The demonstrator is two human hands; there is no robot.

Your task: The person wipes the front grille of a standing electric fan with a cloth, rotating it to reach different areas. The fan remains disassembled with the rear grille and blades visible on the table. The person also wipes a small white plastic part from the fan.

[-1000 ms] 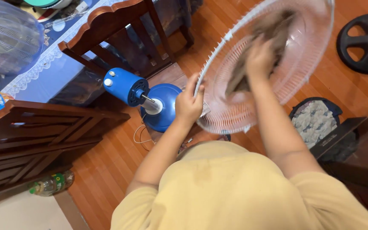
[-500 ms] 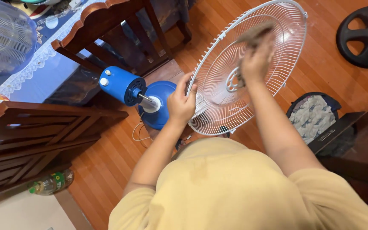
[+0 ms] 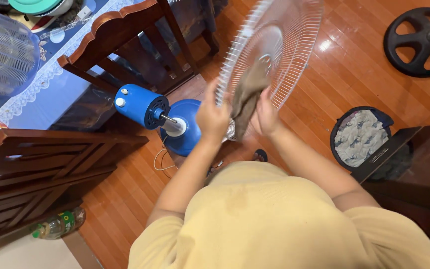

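white wire fan guard [image 3: 279,45] tilted upward, away from chest | rim gripped by left hand [image 3: 211,117] | brown cloth [image 3: 247,97] clutched against grille by right hand [image 3: 265,117]

Bright, warm indoor light. Glare patches shine on the wooden floor [image 3: 324,45]. The white fan guard [image 3: 274,45] is motion-blurred; the hands are slightly soft. Chairs and floor stay sharp.

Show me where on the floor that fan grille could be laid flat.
Bare wooden floor lies between the white grille, the black round base and the patterned mat. It is crowded left, around the blue fan motor and chairs.
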